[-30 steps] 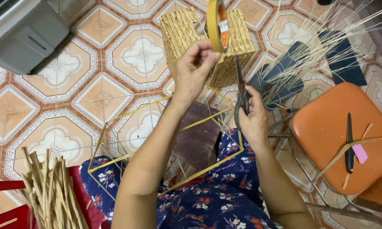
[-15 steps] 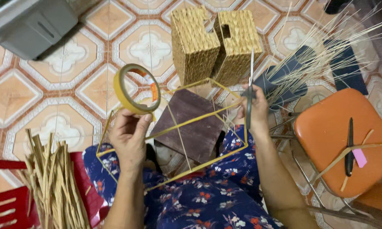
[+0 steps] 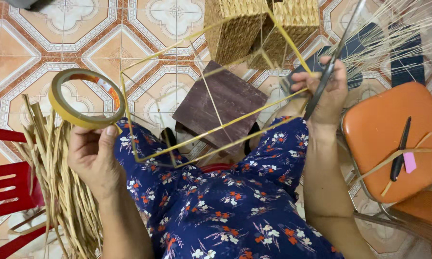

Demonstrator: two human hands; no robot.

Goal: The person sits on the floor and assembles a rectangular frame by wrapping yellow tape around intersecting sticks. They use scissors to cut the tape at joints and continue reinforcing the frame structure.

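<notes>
Your left hand [image 3: 93, 158] grips the light, stiff tape roll [image 3: 86, 98] by its rim, raised over your lap. Your right hand [image 3: 326, 91] closes on scissors [image 3: 328, 72] beside the springy yellow wire frame [image 3: 211, 129]; hold its corners.

The tiled floor [image 3: 58, 43] holds two woven baskets [image 3: 254, 29], a brown wooden block [image 3: 225, 103] and an orange stool [image 3: 393, 129].

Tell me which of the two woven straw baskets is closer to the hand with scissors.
The right woven straw basket, just above the right hand; the left woven straw basket sits farther away.
</notes>
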